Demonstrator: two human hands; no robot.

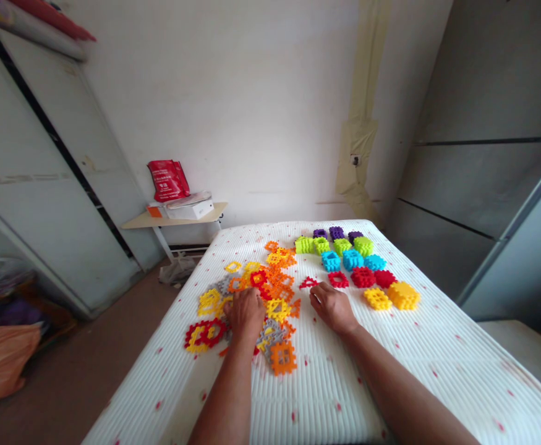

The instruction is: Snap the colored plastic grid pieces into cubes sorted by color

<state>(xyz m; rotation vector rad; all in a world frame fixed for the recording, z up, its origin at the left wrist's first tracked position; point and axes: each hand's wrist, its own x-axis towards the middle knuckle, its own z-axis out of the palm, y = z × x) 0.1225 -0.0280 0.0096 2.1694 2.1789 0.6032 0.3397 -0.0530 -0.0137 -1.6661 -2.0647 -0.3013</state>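
My left hand (246,311) reaches into a loose pile of interlocking plastic building pieces, its fingers curled down and their tips hidden. Around it lie orange pieces (283,357), yellow pieces (209,301), grey pieces (274,334) and red pieces (213,332), many of them open square frames. To the right of the pile, my right hand (335,307) rests low over the sheet with fingers bent together. Its fingertips are at the lower edge of a red triangular piece (308,282). Just beyond is a red square piece (338,280).
Sorted by colour at right are yellow stacks (404,295), red stacks (363,277), blue stacks (352,259), green stacks (343,246) and purple stacks (336,233). All lie on a white ribbed bed cover (316,395). A small table (219,212) bears boxes and a red bag (169,180).
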